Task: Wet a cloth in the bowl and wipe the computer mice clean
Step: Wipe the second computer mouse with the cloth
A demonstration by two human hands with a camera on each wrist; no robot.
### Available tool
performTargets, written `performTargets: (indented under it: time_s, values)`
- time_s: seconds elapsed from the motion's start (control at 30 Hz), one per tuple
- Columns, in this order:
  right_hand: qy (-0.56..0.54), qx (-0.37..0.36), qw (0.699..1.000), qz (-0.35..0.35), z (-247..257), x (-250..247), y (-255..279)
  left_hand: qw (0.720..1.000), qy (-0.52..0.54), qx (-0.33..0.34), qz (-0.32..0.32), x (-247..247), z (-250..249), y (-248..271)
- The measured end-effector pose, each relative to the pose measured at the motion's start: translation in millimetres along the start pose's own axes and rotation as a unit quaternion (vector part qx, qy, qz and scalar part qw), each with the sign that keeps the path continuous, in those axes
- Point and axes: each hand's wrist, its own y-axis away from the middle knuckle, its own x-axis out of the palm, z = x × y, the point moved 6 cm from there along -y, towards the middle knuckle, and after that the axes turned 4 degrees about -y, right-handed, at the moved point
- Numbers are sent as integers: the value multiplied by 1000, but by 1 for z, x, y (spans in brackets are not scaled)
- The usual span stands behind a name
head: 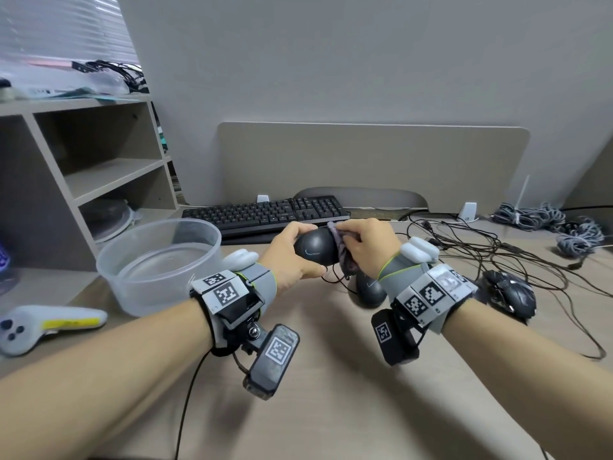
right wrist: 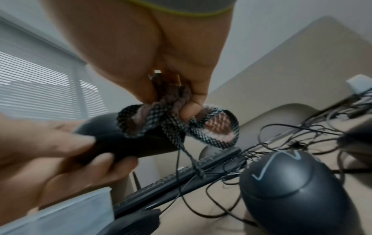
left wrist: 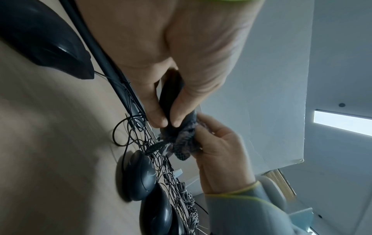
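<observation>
1. Left hand [head: 292, 257] wraps thumb and fingers round a smooth rounded black computer mouse [head: 315, 248], holding it up off the desk, above the middle of it
2. Right hand [head: 371, 245] bunches a damp-looking checked purple-grey woven cloth [head: 341, 250] in curled fingers and presses it against the right end of that held mouse
3. From the right wrist view, a black-and-white edged loop of the cloth hangs below the fingers, and the mouse's thin black cord [right wrist: 178, 160] trails down toward the desk
4. Just below the hands, on the pale wooden desk [head: 331, 376], sits a second rounded dark grey mouse [head: 370, 290]; further right lies an angular black gaming mouse [head: 510, 292]
5. Left of the hands stands a clear round plastic bowl [head: 159, 263] with water in its bottom
6. On the far side, a black keyboard [head: 265, 210] lies against the beige partition, with a tangle of black cables [head: 481, 247] spreading to the right
7. Near left, a white handheld controller with a yellow label [head: 49, 327] rests on the desk
</observation>
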Motion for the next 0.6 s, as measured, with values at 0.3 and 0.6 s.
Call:
performTargets:
  time_s: [0.3,0.6]
  values:
    - [-37,-75,996,-3,14,10,15,1000,10,-13,-4,-6,6,-2]
    - [-32,-105,994,22,27,13,11,999,-28,-18,-9,-11,2,-3]
